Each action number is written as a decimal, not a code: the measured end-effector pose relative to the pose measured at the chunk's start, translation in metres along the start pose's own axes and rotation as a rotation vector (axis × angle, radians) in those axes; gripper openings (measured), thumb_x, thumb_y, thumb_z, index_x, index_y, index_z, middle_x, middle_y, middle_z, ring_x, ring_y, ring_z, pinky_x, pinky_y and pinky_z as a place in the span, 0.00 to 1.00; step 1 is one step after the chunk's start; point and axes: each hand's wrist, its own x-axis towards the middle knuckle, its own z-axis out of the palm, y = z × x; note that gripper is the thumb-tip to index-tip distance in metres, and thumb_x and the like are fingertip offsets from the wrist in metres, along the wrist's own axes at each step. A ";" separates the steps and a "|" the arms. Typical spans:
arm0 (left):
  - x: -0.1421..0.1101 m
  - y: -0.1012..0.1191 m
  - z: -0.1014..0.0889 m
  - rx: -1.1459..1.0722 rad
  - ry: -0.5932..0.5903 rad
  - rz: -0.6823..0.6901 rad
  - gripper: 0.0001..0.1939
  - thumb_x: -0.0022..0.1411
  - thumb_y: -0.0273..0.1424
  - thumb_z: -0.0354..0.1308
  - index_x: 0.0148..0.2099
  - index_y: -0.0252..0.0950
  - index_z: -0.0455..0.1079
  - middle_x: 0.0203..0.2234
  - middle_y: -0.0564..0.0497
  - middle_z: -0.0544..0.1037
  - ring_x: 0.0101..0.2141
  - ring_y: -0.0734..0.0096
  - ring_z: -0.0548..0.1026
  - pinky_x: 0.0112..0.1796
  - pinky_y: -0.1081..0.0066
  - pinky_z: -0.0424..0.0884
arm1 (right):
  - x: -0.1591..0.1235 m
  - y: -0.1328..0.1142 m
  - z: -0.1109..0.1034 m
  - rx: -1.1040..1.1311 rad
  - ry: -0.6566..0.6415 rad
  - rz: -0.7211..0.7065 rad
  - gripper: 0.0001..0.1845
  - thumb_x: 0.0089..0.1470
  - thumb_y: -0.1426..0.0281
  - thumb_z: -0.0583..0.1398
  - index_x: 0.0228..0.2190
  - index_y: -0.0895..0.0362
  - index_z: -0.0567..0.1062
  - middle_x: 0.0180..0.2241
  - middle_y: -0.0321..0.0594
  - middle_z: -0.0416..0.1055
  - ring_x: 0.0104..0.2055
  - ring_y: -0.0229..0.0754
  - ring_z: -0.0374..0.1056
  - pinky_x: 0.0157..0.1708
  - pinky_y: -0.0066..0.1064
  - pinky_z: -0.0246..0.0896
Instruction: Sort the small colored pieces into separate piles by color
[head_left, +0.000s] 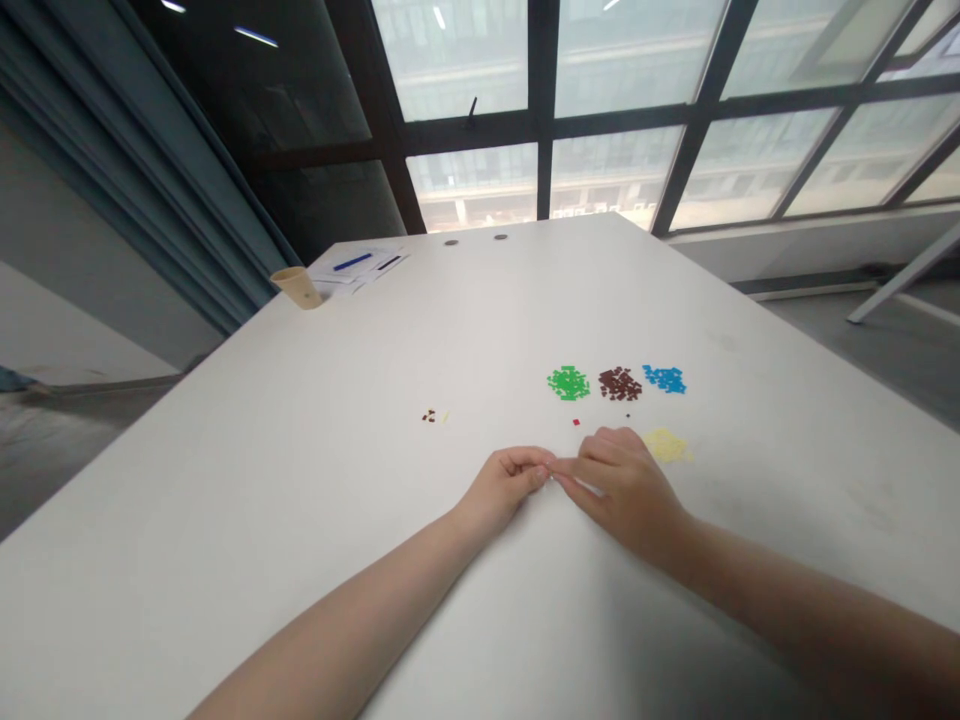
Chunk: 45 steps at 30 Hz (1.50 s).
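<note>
My left hand (508, 485) and my right hand (619, 485) meet fingertip to fingertip low over the white table. Both are closed in a pinch; a tiny pale speck shows between the tips, too small to name. Just beyond them lie a small red piece (576, 422) and a tiny dark piece (628, 415). A pile of pale yellow pieces (667, 445) sits beside my right hand, partly hidden by it. Farther back are piles of green pieces (568, 383), dark brown pieces (620, 384) and blue pieces (665, 379).
Left of the piles lie a few small brown pieces (429, 416) and a thin yellow piece (445, 417). A paper cup (297, 287) stands at the table's left edge, near papers (330, 265) with a blue pen (352, 262). Windows rise behind the white table (480, 330).
</note>
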 end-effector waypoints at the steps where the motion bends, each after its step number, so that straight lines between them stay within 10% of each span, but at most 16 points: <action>1: 0.000 0.000 0.000 0.016 0.040 -0.025 0.15 0.47 0.39 0.62 0.33 0.32 0.73 0.20 0.54 0.67 0.23 0.79 0.60 0.26 0.75 0.53 | 0.005 0.004 -0.003 -0.025 -0.039 0.038 0.06 0.52 0.70 0.57 0.30 0.52 0.75 0.22 0.36 0.65 0.29 0.38 0.57 0.32 0.31 0.45; 11: 0.002 0.001 0.000 0.046 0.102 -0.076 0.23 0.50 0.47 0.55 0.36 0.30 0.70 0.17 0.55 0.65 0.18 0.82 0.56 0.21 0.75 0.47 | 0.078 0.074 0.019 -0.268 -0.391 0.395 0.10 0.51 0.66 0.55 0.31 0.50 0.77 0.33 0.38 0.71 0.37 0.42 0.63 0.33 0.31 0.48; 19: 0.001 0.005 0.004 -0.075 0.102 -0.064 0.20 0.48 0.45 0.59 0.34 0.31 0.68 0.25 0.51 0.70 0.20 0.82 0.61 0.21 0.76 0.49 | 0.080 0.074 0.047 -0.278 -0.444 0.414 0.11 0.50 0.69 0.54 0.30 0.51 0.77 0.35 0.39 0.73 0.38 0.42 0.65 0.33 0.30 0.50; 28: 0.001 0.004 0.005 -0.048 0.108 -0.038 0.19 0.51 0.44 0.56 0.33 0.32 0.66 0.21 0.54 0.68 0.19 0.82 0.60 0.21 0.76 0.51 | 0.084 0.068 0.027 -0.283 -0.423 0.385 0.12 0.52 0.69 0.53 0.34 0.52 0.76 0.35 0.40 0.72 0.37 0.41 0.65 0.33 0.30 0.51; 35: 0.001 0.034 -0.028 1.031 0.409 0.221 0.12 0.59 0.30 0.46 0.41 0.33 0.67 0.35 0.45 0.72 0.36 0.67 0.68 0.39 0.67 0.61 | 0.042 0.020 0.007 -0.132 -0.365 0.188 0.10 0.51 0.72 0.52 0.22 0.58 0.71 0.24 0.38 0.68 0.29 0.37 0.62 0.31 0.28 0.50; 38: 0.000 0.048 -0.047 1.611 0.647 0.102 0.13 0.59 0.28 0.43 0.42 0.32 0.66 0.40 0.39 0.70 0.43 0.56 0.64 0.41 0.59 0.59 | 0.013 -0.003 0.008 -0.034 -0.371 0.102 0.10 0.50 0.74 0.53 0.19 0.58 0.66 0.20 0.35 0.64 0.26 0.36 0.58 0.30 0.29 0.48; 45: 0.001 0.045 -0.063 1.949 0.771 -0.137 0.15 0.60 0.26 0.38 0.41 0.30 0.65 0.39 0.38 0.69 0.41 0.55 0.64 0.37 0.61 0.60 | -0.018 -0.022 0.018 0.120 -0.307 0.040 0.11 0.50 0.74 0.53 0.18 0.58 0.62 0.20 0.34 0.61 0.27 0.35 0.54 0.32 0.30 0.45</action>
